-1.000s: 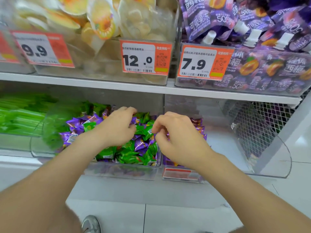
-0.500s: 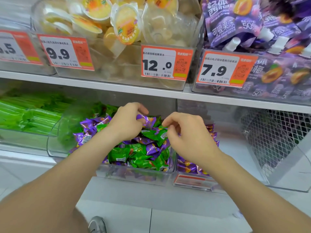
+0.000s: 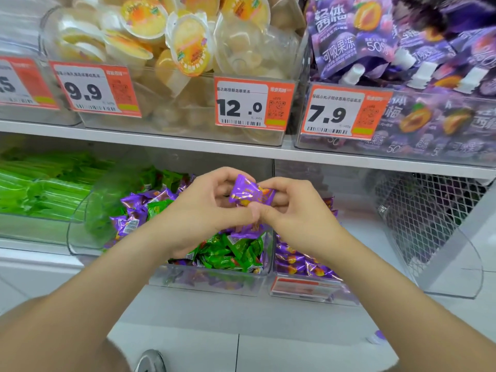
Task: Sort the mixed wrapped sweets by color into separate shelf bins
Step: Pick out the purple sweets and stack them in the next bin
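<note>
A purple wrapped sweet (image 3: 251,193) is held up between both hands above the lower shelf. My left hand (image 3: 204,210) pinches its left end and my right hand (image 3: 298,213) pinches its right side, thumbs meeting under it. Below them a clear bin (image 3: 214,283) holds mixed green sweets (image 3: 228,251) and purple sweets (image 3: 131,210). Right of it, a second clear bin (image 3: 308,291) holds only purple sweets (image 3: 300,261). My arms hide part of both bins.
Green stick packs (image 3: 40,189) fill the bin at the left. A wire mesh panel (image 3: 424,216) and a clear curved divider (image 3: 461,264) stand at the right. The upper shelf (image 3: 161,142) carries jelly cups (image 3: 188,49) and purple pouches (image 3: 389,49) behind price tags.
Both hands rose out of the mixed bin and came together. A purple sweet that the left hand picked up is now held between both hands.
</note>
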